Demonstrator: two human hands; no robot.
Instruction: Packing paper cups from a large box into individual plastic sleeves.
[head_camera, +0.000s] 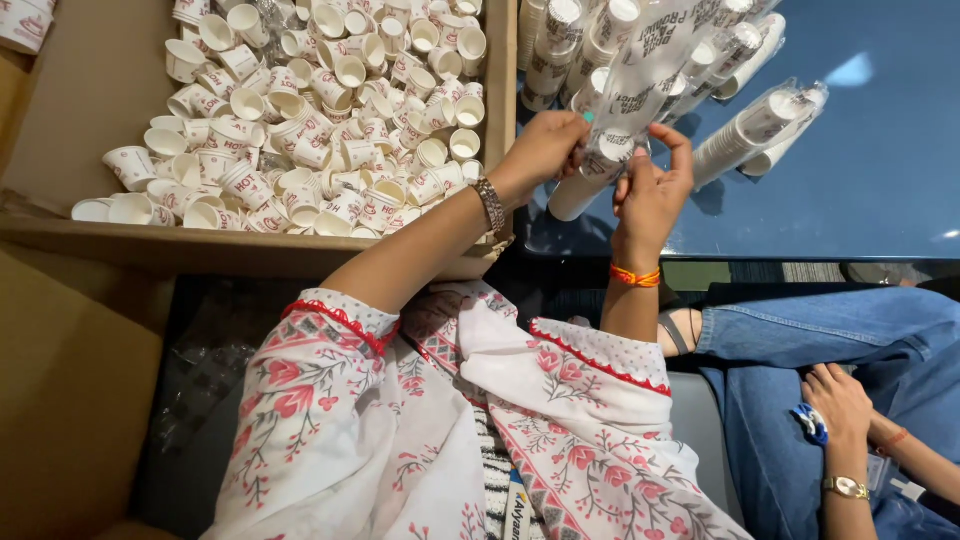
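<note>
Both hands grip one clear-sleeved cup stack (600, 165) over blue worktop (880, 170): left hand (545, 145) and right hand (655, 185) pinched on it. Cardboard box (90, 110) of loose paper cups (320, 110) sits left.

Floral sleeves (330, 400), bracelet (489, 203), orange thread (636, 276)

blue table (880, 180) w/ sleeved cup stacks (760, 125)
</note>
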